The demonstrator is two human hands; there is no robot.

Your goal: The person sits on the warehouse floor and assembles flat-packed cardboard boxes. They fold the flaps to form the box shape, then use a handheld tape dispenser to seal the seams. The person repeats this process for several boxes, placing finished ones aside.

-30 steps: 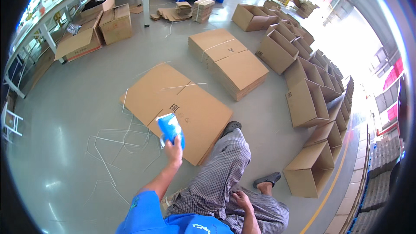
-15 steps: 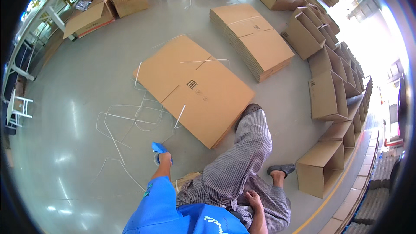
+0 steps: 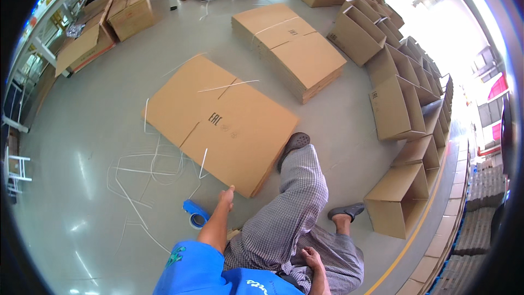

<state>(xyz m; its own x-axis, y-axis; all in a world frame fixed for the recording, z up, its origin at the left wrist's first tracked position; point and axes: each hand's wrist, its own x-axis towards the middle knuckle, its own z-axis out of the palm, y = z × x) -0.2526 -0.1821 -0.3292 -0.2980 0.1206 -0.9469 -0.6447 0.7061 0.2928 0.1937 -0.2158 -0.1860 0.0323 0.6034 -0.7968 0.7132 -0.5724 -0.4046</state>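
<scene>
Tape dispenser set down, left hand now free beside the flat cardboard stack.

Half a second ago the left hand (image 3: 226, 195) gripped the blue tape dispenser (image 3: 195, 213); now that dispenser lies on the grey floor (image 3: 82, 186) at lower centre-left, just left of the forearm, and the hand is empty. The arm reaches forward, fingers loosely together, tips near the edge of the flattened cardboard boxes (image 3: 221, 122). The right hand (image 3: 311, 257) rests on the checked trouser leg (image 3: 297, 207) at bottom centre, fingers relaxed and holding nothing. White plastic straps (image 3: 143, 172) tangle on the floor left of the stack.
</scene>
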